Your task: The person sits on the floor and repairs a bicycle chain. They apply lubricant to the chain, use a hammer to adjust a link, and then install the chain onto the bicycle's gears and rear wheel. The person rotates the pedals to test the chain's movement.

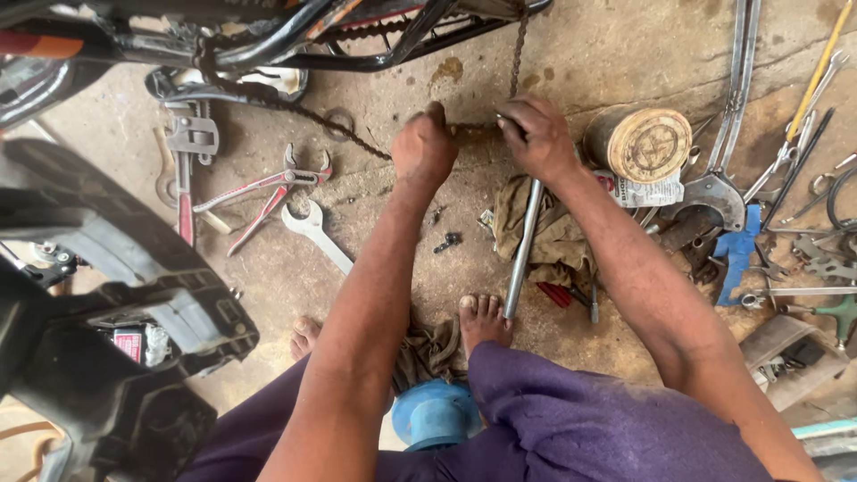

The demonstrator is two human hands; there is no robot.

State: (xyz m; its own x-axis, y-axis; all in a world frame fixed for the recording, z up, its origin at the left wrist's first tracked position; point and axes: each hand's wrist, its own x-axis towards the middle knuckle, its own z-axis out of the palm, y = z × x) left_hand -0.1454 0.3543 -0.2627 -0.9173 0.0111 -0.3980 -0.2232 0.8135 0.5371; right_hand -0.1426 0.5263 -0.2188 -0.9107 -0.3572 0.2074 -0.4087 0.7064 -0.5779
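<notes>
Down on the stained concrete floor (589, 54), seen from the head camera, I have both hands on a greasy, rust-brown drive chain (469, 134). My left hand (423, 147) is curled into a fist around one stretch of it; my right hand (536, 134) pinches the links just beside, fingers closed tight, with a slim dark tool tip between them that I cannot make out clearly. From my left hand the chain runs off up toward the black tubular motorcycle frame (295, 40), and another length hangs down above my right hand.

Under my right wrist lies a long bright steel rod (522, 250) across a crumpled khaki rag (553, 232). A round wooden block (641, 143) lies just right of my right hand. Left of my left arm lie red-handled pliers (263, 192), a silver open-ended spanner (314, 232) and a red pipe wrench (186, 170). More loose metal tools (803, 170) crowd the far right. My bare foot (483, 319) rests near the rod's lower end.
</notes>
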